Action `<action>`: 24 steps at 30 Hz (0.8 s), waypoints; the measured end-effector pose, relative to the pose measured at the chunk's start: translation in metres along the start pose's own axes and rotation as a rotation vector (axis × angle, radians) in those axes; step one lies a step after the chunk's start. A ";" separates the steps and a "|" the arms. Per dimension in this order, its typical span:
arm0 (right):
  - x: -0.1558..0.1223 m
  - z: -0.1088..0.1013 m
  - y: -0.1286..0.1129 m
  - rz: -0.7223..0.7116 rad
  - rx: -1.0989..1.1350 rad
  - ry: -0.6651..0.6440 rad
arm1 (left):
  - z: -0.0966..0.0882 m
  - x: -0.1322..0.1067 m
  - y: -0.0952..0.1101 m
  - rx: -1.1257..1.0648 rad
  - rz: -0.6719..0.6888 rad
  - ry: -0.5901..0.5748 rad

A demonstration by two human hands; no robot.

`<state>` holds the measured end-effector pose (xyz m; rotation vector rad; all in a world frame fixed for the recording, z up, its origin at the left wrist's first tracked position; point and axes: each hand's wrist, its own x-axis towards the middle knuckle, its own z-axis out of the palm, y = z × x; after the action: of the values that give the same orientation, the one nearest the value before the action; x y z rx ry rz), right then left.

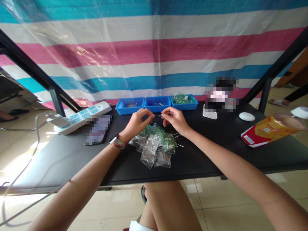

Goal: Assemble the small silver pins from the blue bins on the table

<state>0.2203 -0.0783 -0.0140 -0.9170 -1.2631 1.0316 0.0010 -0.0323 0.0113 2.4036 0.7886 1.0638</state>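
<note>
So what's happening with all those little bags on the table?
A person sits at a black table. Their left hand and right hand pinch a thin little piece between them, just above a pile of small clear bags, some with green bits inside. Three blue trays stand along the back edge.

Entry: I am finding no legible text in this view. I am seeing a barcode patch and a small square code on the red-and-yellow label of the bottle (269, 130), but its print is resolving too small to read. Markings on the power strip (81, 116) are likewise unreadable.
</note>
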 end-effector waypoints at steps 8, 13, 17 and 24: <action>0.003 -0.003 0.000 0.043 0.028 0.015 | -0.004 0.000 -0.004 0.021 -0.044 -0.059; 0.015 -0.009 -0.002 0.069 0.094 0.148 | -0.010 0.001 -0.022 0.069 -0.067 -0.151; 0.016 -0.015 -0.006 0.116 0.030 0.120 | -0.006 0.000 -0.033 0.138 -0.057 -0.241; 0.010 -0.010 0.001 0.097 -0.092 0.094 | -0.003 0.001 -0.033 0.198 -0.010 -0.335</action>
<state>0.2298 -0.0687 -0.0133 -1.0944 -1.2053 1.0011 -0.0113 -0.0062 -0.0043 2.6419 0.8154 0.5757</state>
